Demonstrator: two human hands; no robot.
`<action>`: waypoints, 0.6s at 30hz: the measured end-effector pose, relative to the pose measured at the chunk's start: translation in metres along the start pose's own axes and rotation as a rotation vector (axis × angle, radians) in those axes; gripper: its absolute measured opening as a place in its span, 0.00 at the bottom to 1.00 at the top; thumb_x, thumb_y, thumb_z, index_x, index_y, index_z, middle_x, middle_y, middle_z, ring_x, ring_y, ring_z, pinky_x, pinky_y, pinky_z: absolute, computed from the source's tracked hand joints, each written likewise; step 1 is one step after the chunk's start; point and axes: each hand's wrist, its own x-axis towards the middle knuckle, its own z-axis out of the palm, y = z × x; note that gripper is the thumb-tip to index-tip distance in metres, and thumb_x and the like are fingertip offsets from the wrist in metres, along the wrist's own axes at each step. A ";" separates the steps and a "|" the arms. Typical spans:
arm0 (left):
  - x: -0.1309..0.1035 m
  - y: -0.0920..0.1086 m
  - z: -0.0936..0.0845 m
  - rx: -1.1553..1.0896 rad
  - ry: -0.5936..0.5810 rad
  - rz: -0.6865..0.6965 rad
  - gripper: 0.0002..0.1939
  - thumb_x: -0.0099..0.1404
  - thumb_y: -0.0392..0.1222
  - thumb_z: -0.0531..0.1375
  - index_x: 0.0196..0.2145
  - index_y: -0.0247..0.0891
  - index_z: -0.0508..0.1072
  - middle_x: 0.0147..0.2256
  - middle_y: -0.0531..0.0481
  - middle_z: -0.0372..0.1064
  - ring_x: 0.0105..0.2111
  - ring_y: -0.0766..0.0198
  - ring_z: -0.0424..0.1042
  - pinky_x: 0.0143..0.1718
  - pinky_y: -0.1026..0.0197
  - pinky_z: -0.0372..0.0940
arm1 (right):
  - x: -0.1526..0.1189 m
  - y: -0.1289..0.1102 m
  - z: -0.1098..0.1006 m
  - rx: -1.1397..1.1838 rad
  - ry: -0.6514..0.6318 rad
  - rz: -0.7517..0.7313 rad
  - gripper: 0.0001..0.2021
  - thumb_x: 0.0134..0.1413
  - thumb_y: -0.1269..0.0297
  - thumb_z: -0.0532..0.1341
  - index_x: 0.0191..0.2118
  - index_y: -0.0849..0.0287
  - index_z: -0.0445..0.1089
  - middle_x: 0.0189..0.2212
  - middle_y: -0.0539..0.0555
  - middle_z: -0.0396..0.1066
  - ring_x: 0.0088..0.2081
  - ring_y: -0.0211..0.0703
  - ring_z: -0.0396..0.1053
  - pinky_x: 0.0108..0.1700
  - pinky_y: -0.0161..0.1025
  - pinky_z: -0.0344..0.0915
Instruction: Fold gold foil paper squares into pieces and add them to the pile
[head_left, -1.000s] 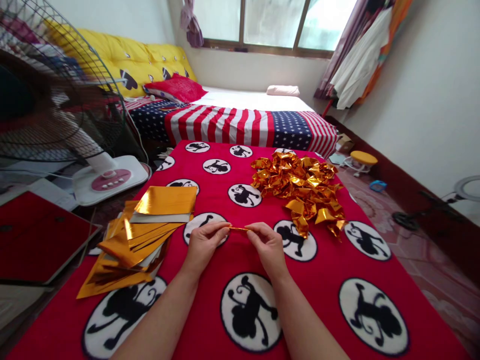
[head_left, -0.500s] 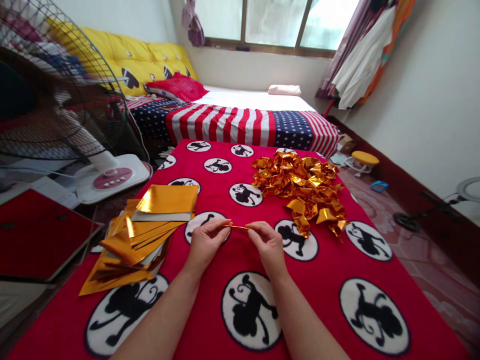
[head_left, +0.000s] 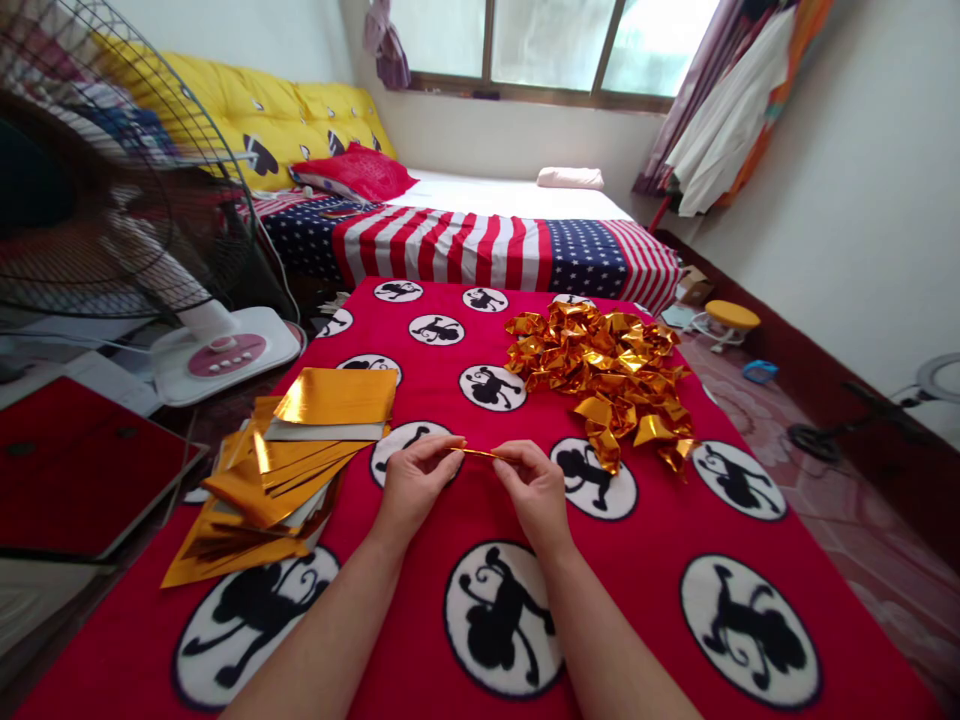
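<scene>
A narrow folded strip of gold foil paper (head_left: 477,453) is stretched level between my two hands, above the red cloth with monkey prints (head_left: 630,620). My left hand (head_left: 421,480) pinches its left end between thumb and fingers. At the other end, my right hand (head_left: 534,487) grips it the same way. Left of my hands lies a fanned stack of flat gold foil sheets (head_left: 334,398), some with white backs showing. A heap of folded gold foil pieces (head_left: 600,355) sits on the cloth at the right, apart from my right hand.
At the left stands a fan (head_left: 225,350) with a wire cage, beside a red board (head_left: 75,470). Beyond the cloth is a bed (head_left: 510,195) with a flag-patterned cover. A yellow stool (head_left: 731,316) and a blue object (head_left: 759,371) are on the floor at right.
Almost nothing differs. Both hands keep their pinch on the gold strip, and the whole view has shifted very slightly.
</scene>
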 end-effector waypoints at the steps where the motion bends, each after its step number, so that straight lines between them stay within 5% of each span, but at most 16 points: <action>1: 0.000 0.001 0.000 -0.003 0.003 0.003 0.11 0.53 0.40 0.66 0.35 0.34 0.79 0.35 0.46 0.76 0.35 0.62 0.74 0.38 0.63 0.69 | 0.000 0.000 0.000 0.000 -0.001 0.001 0.04 0.51 0.69 0.62 0.32 0.57 0.74 0.32 0.53 0.71 0.36 0.42 0.70 0.38 0.37 0.66; 18: 0.002 -0.003 0.002 0.059 -0.073 0.095 0.11 0.54 0.33 0.61 0.35 0.35 0.79 0.35 0.46 0.73 0.36 0.62 0.72 0.38 0.63 0.68 | -0.004 -0.003 0.008 -0.031 0.027 -0.027 0.04 0.53 0.70 0.60 0.35 0.56 0.71 0.36 0.53 0.68 0.39 0.42 0.68 0.40 0.37 0.67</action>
